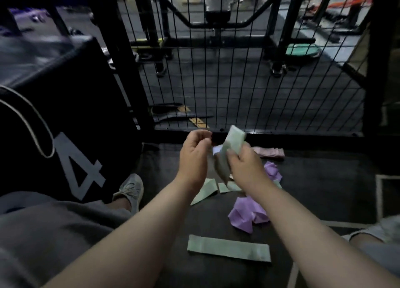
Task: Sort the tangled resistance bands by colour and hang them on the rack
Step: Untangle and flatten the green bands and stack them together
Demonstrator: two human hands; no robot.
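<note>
The right hand curls its fingers round a pale green flat fabric band, held up off the dark floor mat. The left hand is just beside it, fingers bent; whether it pinches anything cannot be told. Below lie a crumpled purple band, a flat green band and a folded pink band. A black wire mesh panel stands ahead, and a black box marked 4 is on the left.

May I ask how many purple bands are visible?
2: the near purple band crumpled on the floor, the far purple band near the pink bands; more may be hidden.
</note>
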